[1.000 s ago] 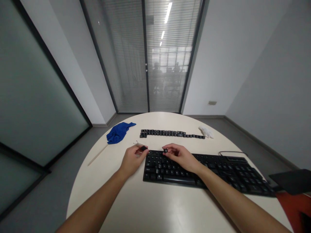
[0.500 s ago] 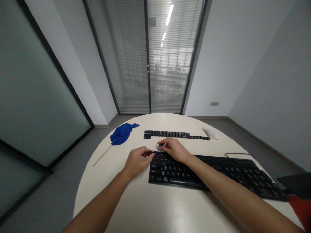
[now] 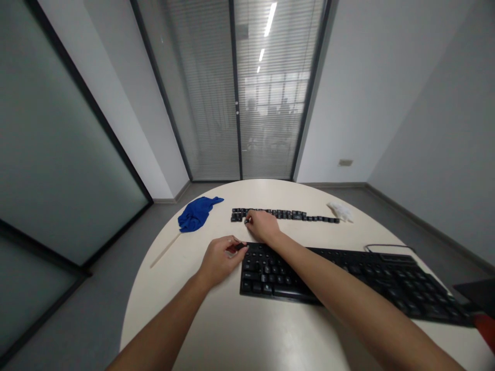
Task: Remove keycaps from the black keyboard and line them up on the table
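Note:
A black keyboard lies across the table, with part of its upper left showing bare spots where keycaps are off. At its upper left corner my left hand is closed, pinching a small black piece whose kind I cannot make out. My right hand reaches over the keyboard and pinches a black keycap between thumb and fingers. That keycap is at the left end of a row of loose keycaps, beside the short second line. My right hand hides part of the row.
On the left of the round table lies a blue cloth touching a thin wooden stick. A crumpled white tissue or bag sits past the row's right end. The keyboard cable loops behind the keyboard.
My right hand has moved away from the keyboard's top edge, forward and left to the row, carrying the keycap. My left hand stays at the keyboard's corner.

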The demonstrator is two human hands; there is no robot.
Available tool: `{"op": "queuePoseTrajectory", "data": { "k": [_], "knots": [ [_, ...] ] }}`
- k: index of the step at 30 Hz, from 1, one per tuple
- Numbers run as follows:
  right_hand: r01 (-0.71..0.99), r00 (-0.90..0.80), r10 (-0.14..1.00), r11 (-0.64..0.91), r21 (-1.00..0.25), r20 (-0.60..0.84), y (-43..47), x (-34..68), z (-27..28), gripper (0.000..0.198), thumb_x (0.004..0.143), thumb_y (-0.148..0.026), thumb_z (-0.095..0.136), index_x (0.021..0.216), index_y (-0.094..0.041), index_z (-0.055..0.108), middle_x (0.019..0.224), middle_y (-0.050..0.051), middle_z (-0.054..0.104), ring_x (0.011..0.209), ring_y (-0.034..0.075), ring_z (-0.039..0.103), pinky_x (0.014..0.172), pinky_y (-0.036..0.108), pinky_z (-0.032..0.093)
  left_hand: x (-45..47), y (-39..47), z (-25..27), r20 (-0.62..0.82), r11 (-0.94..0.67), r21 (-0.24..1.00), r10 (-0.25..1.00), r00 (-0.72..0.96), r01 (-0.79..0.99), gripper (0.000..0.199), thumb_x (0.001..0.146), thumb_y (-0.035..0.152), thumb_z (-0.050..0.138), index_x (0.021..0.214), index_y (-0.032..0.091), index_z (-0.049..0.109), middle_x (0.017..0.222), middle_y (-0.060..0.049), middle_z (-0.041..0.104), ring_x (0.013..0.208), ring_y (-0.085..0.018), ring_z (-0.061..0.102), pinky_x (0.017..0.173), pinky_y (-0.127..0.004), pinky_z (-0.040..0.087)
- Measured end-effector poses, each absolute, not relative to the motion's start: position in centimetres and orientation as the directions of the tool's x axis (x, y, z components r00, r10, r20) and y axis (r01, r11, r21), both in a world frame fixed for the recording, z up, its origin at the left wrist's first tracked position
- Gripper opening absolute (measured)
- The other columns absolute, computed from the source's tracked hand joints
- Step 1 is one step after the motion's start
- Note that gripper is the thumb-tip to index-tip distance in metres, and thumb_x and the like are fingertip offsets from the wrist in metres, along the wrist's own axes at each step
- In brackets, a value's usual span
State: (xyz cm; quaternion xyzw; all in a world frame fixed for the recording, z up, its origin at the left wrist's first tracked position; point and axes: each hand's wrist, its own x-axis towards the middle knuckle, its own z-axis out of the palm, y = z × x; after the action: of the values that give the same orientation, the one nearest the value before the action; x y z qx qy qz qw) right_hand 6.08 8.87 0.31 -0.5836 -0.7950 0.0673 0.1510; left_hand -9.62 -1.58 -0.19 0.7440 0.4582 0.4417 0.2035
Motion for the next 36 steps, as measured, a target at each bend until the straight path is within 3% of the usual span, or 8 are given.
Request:
{"op": "queuePoseTrajectory", "data": {
  "k": [16,24,36],
  "knots": [
    [0.905,-0.197,0.976,0.219,-0.364,0.096,10.4,5.1,0.2,0.022,0.082,-0.029,0.064,0.103,-0.027,0.068,0.102,0.007,0.071,0.095,0.023,0.065,0.079,0.031,0.047,-9.7,-1.5,-0.3,0.465,-0.502,0.711,0.861,0.206,0.493,0.011,0.083,0.021,0.064,0.075,0.017,0.070,0.078,-0.006,0.073,0.069,-0.017,0.066,0.066,-0.026,0.052],
    [0.896,-0.192,0.975,0.221,-0.385,0.113,10.3,5.2,0.3,0.025,0.079,-0.028,0.068,0.104,-0.028,0.068,0.101,0.005,0.072,0.097,0.023,0.065,0.081,0.031,0.047,-9.8,-1.3,-0.8,0.483,-0.511,0.697,0.853,0.196,0.503,0.009,0.082,0.019,0.065,0.076,0.016,0.070,0.077,-0.004,0.072,0.068,-0.015,0.066,0.065,-0.024,0.052],
    [0.812,-0.276,0.958,0.277,-0.513,0.081,8.5,6.8,1.4,0.025,0.076,-0.031,0.071,0.099,-0.023,0.071,0.092,0.003,0.073,0.083,0.018,0.066,0.069,0.024,0.045,-9.9,-1.1,-1.2,0.476,-0.473,0.725,0.869,0.133,0.501,0.007,0.080,0.019,0.067,0.077,0.014,0.070,0.074,-0.005,0.073,0.065,-0.015,0.067,0.062,-0.023,0.054]
  ]
}}
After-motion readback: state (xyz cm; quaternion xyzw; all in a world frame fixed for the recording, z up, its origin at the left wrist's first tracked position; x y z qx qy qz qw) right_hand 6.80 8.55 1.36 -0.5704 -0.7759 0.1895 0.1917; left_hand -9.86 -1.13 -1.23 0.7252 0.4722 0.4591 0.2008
